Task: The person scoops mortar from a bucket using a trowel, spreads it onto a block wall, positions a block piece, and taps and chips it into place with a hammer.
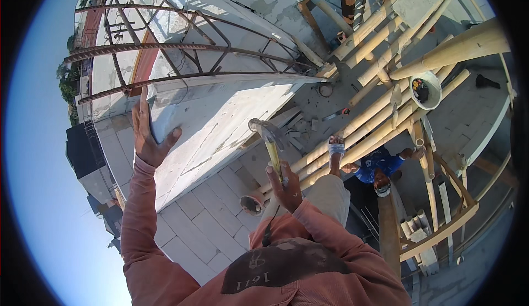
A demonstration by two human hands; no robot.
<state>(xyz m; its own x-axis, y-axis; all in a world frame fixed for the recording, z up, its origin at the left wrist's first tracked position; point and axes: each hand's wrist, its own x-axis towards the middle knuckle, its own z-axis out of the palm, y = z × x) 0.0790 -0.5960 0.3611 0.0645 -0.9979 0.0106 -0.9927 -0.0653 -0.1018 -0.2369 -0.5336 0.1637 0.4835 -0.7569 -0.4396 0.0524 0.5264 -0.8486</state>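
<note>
My left hand [150, 139] is open, its fingers stretched up and the thumb apart. It rests against the end of a pale block wall [215, 124], just below the rusty rebar cage [149, 46]. My right hand [286, 189] is wrapped round the yellow handle of a hammer [272, 150]. The metal head points away from me, close to the wall's lower face and apart from it as far as I can tell. My fingers hide the lower handle.
Bamboo poles [352, 146] form a scaffold at the right, with my sandalled foot [335, 146] on them. A white bucket [425, 91] hangs near the poles. Below, a person in blue [380, 165] stands by a wooden frame [446, 234]. Another bucket [252, 203] sits near my knee.
</note>
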